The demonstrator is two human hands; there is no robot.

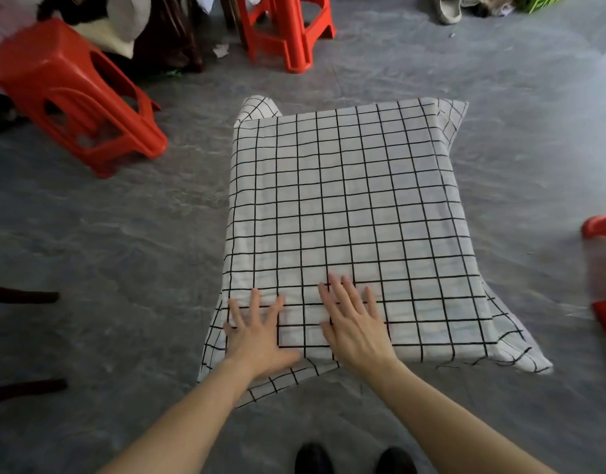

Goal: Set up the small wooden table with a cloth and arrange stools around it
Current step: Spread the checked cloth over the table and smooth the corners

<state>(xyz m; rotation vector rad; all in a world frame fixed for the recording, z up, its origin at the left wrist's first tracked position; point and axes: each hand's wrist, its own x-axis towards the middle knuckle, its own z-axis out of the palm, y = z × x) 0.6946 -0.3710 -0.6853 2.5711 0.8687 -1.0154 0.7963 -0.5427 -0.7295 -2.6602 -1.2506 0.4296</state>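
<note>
Shoes [354, 458], mine, dark, at the bottom edge, toes aimed at the near side of the table, so I'm standing square to it and leaning in. Both forearms reach forward. Left hand [257, 331] lies flat on the checked cloth [346, 206] at its near left corner, fingers straight and spread, gripping nothing. Right hand [354, 323] just beside it, also flat, fingers straight and close together, palm down, holding nothing either. Flat palms because I'm pressing and smoothing, not lifting: the weave still shows small ripples near my fingers.

Cloth fully covers the small wooden table (no wood visible, only the boxy shape underneath), with corners drooping off the near left, near right and far edges. Far left corner sticks up in a fold; looks like it needs a tug.

Stools not arranged yet, by my read. One red stool [75, 97] lies tipped on its side on the grey floor [106, 234], well apart from the table to the far left. A stacked pair of red stools [284, 29] stands upright beyond the far edge, near a pile of clutter. Another red stool [602, 275] is cut off at the right edge, blurred, near the table's right side.

Judgement: cloth step nearly done, stool step is next. Risk: dragging my palms could shift the whole cloth off-centre.
</note>
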